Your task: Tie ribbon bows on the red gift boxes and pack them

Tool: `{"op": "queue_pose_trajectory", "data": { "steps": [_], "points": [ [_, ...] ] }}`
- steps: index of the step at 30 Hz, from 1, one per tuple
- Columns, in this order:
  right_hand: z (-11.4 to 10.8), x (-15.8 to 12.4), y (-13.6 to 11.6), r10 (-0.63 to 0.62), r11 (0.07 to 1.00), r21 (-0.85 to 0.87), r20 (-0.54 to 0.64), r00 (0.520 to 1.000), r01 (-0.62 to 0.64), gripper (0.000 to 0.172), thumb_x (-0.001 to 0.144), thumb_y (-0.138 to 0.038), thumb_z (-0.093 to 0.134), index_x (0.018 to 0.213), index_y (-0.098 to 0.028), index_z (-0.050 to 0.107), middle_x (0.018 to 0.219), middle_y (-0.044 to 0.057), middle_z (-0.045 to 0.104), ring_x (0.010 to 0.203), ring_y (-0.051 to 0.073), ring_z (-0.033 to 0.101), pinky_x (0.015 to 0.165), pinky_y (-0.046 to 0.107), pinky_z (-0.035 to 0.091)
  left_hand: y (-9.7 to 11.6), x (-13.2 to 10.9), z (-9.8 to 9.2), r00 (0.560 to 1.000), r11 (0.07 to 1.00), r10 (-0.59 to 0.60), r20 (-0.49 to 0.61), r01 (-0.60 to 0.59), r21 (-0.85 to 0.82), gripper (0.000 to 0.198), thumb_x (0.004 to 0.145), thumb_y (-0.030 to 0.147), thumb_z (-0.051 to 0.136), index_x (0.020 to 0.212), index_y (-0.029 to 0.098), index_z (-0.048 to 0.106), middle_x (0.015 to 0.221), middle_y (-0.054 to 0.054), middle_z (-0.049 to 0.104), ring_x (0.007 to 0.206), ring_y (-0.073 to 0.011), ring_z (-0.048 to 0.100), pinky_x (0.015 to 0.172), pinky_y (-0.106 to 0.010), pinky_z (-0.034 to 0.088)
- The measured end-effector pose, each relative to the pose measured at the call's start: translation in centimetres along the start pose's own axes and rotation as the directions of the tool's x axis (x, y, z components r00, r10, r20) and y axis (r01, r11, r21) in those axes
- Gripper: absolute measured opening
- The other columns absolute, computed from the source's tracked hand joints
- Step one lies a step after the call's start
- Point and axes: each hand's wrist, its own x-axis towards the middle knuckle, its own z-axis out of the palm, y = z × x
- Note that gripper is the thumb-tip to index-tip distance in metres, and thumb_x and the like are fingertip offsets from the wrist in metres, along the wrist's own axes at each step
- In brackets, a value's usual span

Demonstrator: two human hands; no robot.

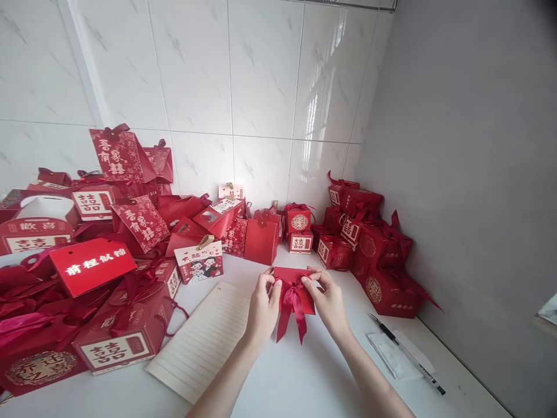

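Between my two hands is a small red gift box [310,303] with a dark red ribbon [292,310] tied in a bow on it, the two tails hanging toward me. My left hand [263,302] pinches the box and ribbon at the left side, thumb on top. On the right, my right hand [325,297] grips the matching side with thumb and fingers. The box's underside is hidden. Just left of my left hand lies a lined notepad [204,339] on the white table [300,383].
A large pile of red gift boxes [122,348] fills the left side. Several more boxes [385,290] are stacked at the right by the grey wall [470,174]. A black pen [409,354] lies over a clear plastic packet [387,354] at front right. A tiled wall [265,75] closes the back.
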Motion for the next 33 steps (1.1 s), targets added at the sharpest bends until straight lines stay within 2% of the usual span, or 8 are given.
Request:
{"op": "queue_pose_trajectory", "data": {
  "steps": [4, 9, 14, 19, 22, 26, 29, 33],
  "points": [
    [-0.2, 0.2, 0.0, 0.029, 0.997, 0.069, 0.009, 1.000, -0.030, 0.028, 0.075, -0.047, 0.064, 0.067, -0.021, 0.059, 0.105, 0.010, 0.062, 0.119, 0.028, 0.047, 0.096, 0.040, 0.036, 0.2, 0.1, -0.1, 0.999, 0.992, -0.042, -0.016, 0.043, 0.122, 0.018, 0.087, 0.041, 0.044, 0.080, 0.025, 0.042, 0.080, -0.001, 0.062, 0.072, -0.0188, 0.061, 0.067, -0.028, 0.043],
    [-0.3, 0.3, 0.0, 0.101, 0.976, 0.193, 0.015, 0.995, -0.102, 0.031, 0.073, -0.049, 0.067, 0.066, -0.020, 0.059, 0.108, 0.009, 0.063, 0.117, 0.028, 0.049, 0.097, 0.038, 0.035, 0.1, 0.2, -0.1, 0.998, 0.987, -0.063, -0.020, 0.065, 0.147, 0.021, 0.088, 0.045, 0.041, 0.082, 0.025, 0.041, 0.076, 0.000, 0.062, 0.068, -0.0186, 0.061, 0.062, -0.027, 0.042],
    [-0.1, 0.3, 0.7, 0.162, 0.915, 0.364, 0.064, 0.985, -0.174, 0.038, 0.067, -0.055, 0.070, 0.063, -0.019, 0.056, 0.105, 0.007, 0.065, 0.098, 0.024, 0.059, 0.087, 0.034, 0.042, -0.4, 0.5, -0.1, 0.996, 0.983, -0.052, -0.072, 0.064, 0.172, 0.025, 0.085, 0.048, 0.040, 0.079, 0.024, 0.041, 0.073, -0.001, 0.061, 0.067, -0.0203, 0.061, 0.060, -0.029, 0.043],
    [0.4, 0.2, 1.3, 0.194, 0.862, 0.455, 0.110, 0.975, -0.223, 0.040, 0.068, -0.058, 0.068, 0.063, -0.020, 0.054, 0.074, 0.001, 0.064, 0.074, 0.018, 0.058, 0.074, 0.031, 0.045, -0.5, 0.6, -0.3, 0.996, 0.981, -0.049, -0.076, 0.062, 0.183, 0.027, 0.086, 0.050, 0.038, 0.078, 0.024, 0.040, 0.076, -0.001, 0.062, 0.071, -0.0209, 0.062, 0.065, -0.032, 0.045],
    [0.5, 0.1, 1.4, 0.196, 0.872, 0.440, 0.091, 0.976, -0.216, 0.038, 0.069, -0.054, 0.070, 0.065, -0.020, 0.055, 0.074, -0.001, 0.061, 0.072, 0.015, 0.054, 0.075, 0.028, 0.042, -0.4, 0.6, -0.3, 0.996, 0.991, -0.064, -0.057, 0.070, 0.111, 0.027, 0.086, 0.050, 0.040, 0.084, 0.024, 0.041, 0.086, -0.004, 0.063, 0.082, -0.0217, 0.063, 0.073, -0.034, 0.047],
    [0.6, 0.2, 1.3, 0.195, 0.890, 0.405, 0.074, 0.978, -0.208, 0.036, 0.070, -0.052, 0.070, 0.068, -0.019, 0.057, 0.075, -0.001, 0.061, 0.073, 0.014, 0.053, 0.073, 0.026, 0.040, -0.2, 0.8, -0.4, 0.992, 0.988, -0.124, -0.013, 0.122, -0.097, 0.038, 0.083, 0.049, 0.051, 0.108, 0.023, 0.042, 0.119, -0.011, 0.055, 0.112, -0.0234, 0.055, 0.088, -0.036, 0.047],
    [0.6, 0.3, 1.1, 0.199, 0.897, 0.386, 0.080, 0.977, -0.214, 0.037, 0.070, -0.052, 0.071, 0.068, -0.018, 0.056, 0.073, -0.001, 0.061, 0.069, 0.014, 0.052, 0.068, 0.026, 0.040, -0.1, 1.2, -0.7, 0.978, 0.974, -0.206, 0.015, 0.206, -0.094, 0.055, 0.076, 0.046, 0.061, 0.121, 0.022, 0.042, 0.125, -0.013, 0.050, 0.114, -0.0259, 0.053, 0.090, -0.038, 0.047],
    [0.6, 0.0, 0.9, 0.213, 0.899, 0.370, 0.095, 0.972, -0.233, 0.039, 0.071, -0.053, 0.069, 0.066, -0.018, 0.054, 0.067, -0.002, 0.059, 0.062, 0.013, 0.050, 0.064, 0.025, 0.041, 0.0, 1.3, -1.0, 0.966, 0.963, -0.257, 0.016, 0.257, -0.079, 0.059, 0.066, 0.033, 0.072, 0.120, 0.022, 0.051, 0.131, -0.011, 0.046, 0.126, -0.0276, 0.044, 0.103, -0.037, 0.038]
  ]
}}
